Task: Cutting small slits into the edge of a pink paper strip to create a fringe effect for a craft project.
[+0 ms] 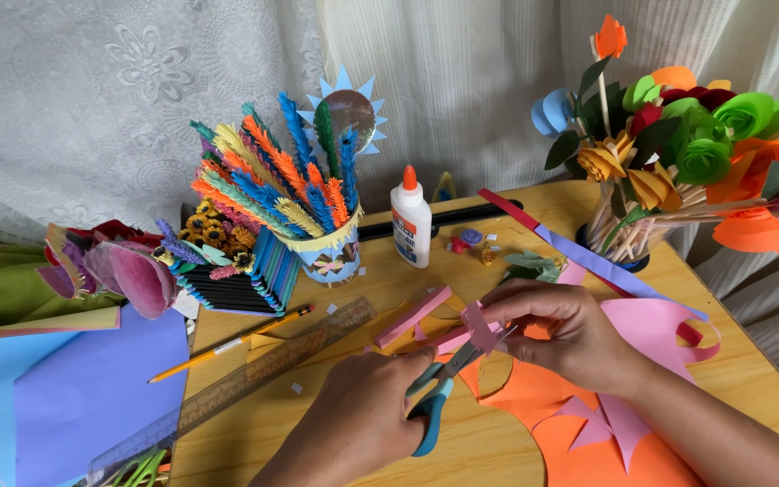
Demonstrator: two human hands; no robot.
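Nearest the front edge of the round wooden desk (498, 451), the person's left hand (358, 419) was wrapped shut around the teal-handled scissors (439, 397), the blades angled up toward a small folded pink paper strip (480, 326). The right hand (570, 329) pinched that strip between thumb and fingertips, holding it just above the desk near its middle, over the orange paper offcut (534, 397). To my eye the cut would go best with short snips, the strip turned into the blades rather than the scissors twisted, and the fingertips kept well back from the edge being cut. A loose pink paper strip (412, 317) lay just beside the work and could snag. Further left lay a clear plastic ruler (254, 374) and a yellow pencil (227, 345). Beyond, toward the back edge, stood a white glue bottle with an orange cap (410, 221), a paper cup filled with fringed paper stems of many colours (304, 180), and, at the right back corner, a pot of rolled paper flowers on wooden sticks (687, 144).
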